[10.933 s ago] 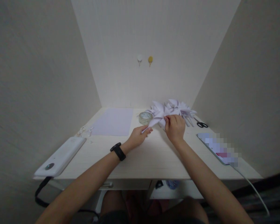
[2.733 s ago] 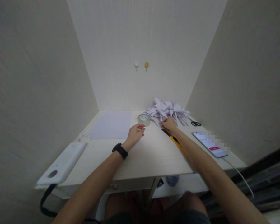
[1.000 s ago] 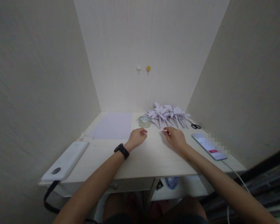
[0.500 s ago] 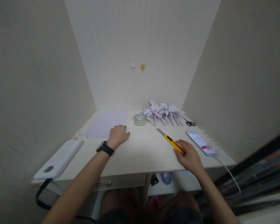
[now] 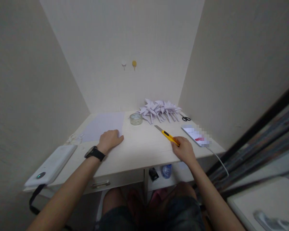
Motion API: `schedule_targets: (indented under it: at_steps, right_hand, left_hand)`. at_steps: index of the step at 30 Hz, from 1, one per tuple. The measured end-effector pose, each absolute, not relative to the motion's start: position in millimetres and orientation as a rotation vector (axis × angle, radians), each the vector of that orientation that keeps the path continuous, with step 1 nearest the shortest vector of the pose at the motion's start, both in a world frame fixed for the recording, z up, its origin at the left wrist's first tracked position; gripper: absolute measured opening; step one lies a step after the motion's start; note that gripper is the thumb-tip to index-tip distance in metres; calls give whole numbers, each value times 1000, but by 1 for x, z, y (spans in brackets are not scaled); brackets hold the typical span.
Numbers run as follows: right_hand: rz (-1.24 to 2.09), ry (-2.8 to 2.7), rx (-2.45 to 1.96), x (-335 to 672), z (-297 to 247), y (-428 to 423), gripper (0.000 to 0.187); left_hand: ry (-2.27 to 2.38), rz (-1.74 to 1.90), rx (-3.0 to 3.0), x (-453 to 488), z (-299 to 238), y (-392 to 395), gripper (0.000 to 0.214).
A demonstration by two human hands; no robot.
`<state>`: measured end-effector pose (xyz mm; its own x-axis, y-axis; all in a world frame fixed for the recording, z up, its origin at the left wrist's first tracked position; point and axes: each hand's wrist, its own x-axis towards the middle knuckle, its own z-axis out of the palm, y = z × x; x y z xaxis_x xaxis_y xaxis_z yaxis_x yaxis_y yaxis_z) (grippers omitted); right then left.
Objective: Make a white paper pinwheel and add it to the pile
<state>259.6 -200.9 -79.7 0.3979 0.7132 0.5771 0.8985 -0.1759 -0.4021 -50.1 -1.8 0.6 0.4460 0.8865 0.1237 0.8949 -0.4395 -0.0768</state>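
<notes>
My left hand point(image 5: 109, 140), with a black watch on its wrist, lies flat with fingers together on the near corner of a pale sheet of paper point(image 5: 101, 126). My right hand point(image 5: 184, 150) is closed on the near end of a yellow utility knife point(image 5: 167, 134), whose blade sticks out toward the back of the desk. The knife still lies on the desk top point(image 5: 139, 147). A heap of folded white paper shapes point(image 5: 159, 108) sits at the back, and a roll of clear tape point(image 5: 136, 118) stands just left of it.
A phone point(image 5: 196, 135) with a white cable lies right of the knife near the desk's right edge. Black scissors point(image 5: 186, 118) lie behind it. A white power bank point(image 5: 51, 164) sits at the front left corner. Paper scraps point(image 5: 74, 138) lie left of the sheet.
My right hand let go of the folded paper at the heap, drew back to the front right and closed on the knife's handle. My left hand moved left onto the sheet. My view swung right.
</notes>
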Motion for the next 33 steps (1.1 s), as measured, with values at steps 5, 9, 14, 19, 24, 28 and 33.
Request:
schedule_targets:
  at_steps: [5, 9, 14, 19, 24, 28, 33]
  right_hand:
    - [-314, -1355, -1985, 259, -77, -201, 26]
    - [-307, -1348, -1996, 259, -76, -201, 25]
    - [-298, -1340, -1992, 259, -76, -200, 25]
    - [-301, -1344, -1979, 259, -77, -200, 24]
    - [-303, -1331, -1967, 263, -78, -199, 24]
    - [-247, -1326, -1965, 265, -76, -196, 25]
    - [-160, -1234, -1906, 266, -71, -200, 36]
  left_hand:
    - [-1499, -46, -2575, -49, 6, -11, 42]
    - [-1385, -17, -2534, -47, 6, -21, 40]
    - [-1267, 8, -2495, -45, 4, -35, 40]
    - [-1185, 12, -2536, -51, 5, -41, 37]
    - [-1215, -13, -2551, -52, 0, -39, 39]
    - [-1293, -64, -2562, -46, 0, -45, 46]
    - [-1197, -125, -2677, -41, 1, -71, 45]
